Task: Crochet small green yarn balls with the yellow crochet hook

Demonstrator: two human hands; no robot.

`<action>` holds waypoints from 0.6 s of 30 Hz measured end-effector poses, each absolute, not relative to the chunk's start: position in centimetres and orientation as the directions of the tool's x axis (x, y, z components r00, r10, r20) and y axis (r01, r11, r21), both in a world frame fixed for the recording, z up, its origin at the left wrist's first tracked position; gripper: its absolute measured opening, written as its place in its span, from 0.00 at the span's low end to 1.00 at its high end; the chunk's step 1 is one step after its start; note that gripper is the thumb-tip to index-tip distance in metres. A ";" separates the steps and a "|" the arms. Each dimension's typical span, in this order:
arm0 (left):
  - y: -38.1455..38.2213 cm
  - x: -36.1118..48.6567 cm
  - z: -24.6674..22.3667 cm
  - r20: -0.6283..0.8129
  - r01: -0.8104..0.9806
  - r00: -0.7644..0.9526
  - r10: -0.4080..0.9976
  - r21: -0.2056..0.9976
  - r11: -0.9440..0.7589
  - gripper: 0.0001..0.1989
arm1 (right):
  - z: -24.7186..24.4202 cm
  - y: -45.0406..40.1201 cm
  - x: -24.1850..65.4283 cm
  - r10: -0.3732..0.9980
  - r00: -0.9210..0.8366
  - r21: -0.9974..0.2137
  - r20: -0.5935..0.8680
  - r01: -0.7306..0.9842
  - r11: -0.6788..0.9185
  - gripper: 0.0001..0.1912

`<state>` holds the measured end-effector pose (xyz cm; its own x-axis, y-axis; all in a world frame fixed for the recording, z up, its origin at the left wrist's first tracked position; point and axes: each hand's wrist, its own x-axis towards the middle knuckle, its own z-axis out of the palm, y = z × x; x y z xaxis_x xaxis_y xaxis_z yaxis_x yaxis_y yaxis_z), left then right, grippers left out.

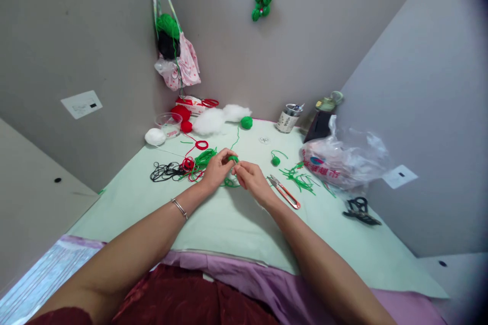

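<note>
My left hand (220, 166) is closed on a small green yarn piece (233, 159) above the middle of the table. Close against it, my right hand (249, 176) pinches a thin, light-coloured tool whose tip meets the green piece; the rest of the tool is hidden by the fingers. Green yarn runs back from the hands to a green ball (246, 122). To the right lie a small green yarn ball (275, 161), green scraps (301, 179) and orange thread snips (285, 192). Left of my hands are a green yarn bundle (205, 158) and tangled black yarn (166, 171).
White stuffing (209, 121), red yarn (181, 113), a clear cup (169, 125) and a white ball (155, 136) stand at the back left. At right are a tin (288, 118), a plastic bag (339, 159) and a black hair claw (361, 212). Walls enclose the table (236, 223).
</note>
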<state>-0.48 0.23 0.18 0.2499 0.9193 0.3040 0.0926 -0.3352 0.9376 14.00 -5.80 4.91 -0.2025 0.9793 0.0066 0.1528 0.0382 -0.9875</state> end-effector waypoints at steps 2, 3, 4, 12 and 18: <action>0.3 -0.6 0.3 0.309 0.110 0.225 0.924 0.934 -0.339 0.13 | 5.1 -5.6 14.3 0.952 -0.301 -0.993 -0.055 0.120 -0.019 0.14; 0.4 -0.7 0.4 0.309 0.117 0.209 0.928 0.934 -0.338 0.12 | 5.1 -5.7 14.4 0.931 -0.356 -0.993 -0.082 0.110 -0.045 0.15; 0.6 -0.9 0.4 0.308 0.122 0.192 0.932 0.935 -0.334 0.12 | 5.2 -5.8 14.5 0.907 -0.408 -0.992 -0.104 0.106 -0.066 0.15; 1.1 -1.3 0.6 0.272 0.026 0.171 0.947 0.959 -0.281 0.12 | 5.7 -5.7 15.6 0.975 -0.220 -0.997 0.037 0.065 0.052 0.20; -0.5 -0.1 1.1 0.276 -0.049 0.234 0.932 0.961 -0.272 0.09 | 4.3 -4.0 16.2 0.985 -0.005 -0.959 0.172 0.227 0.168 0.19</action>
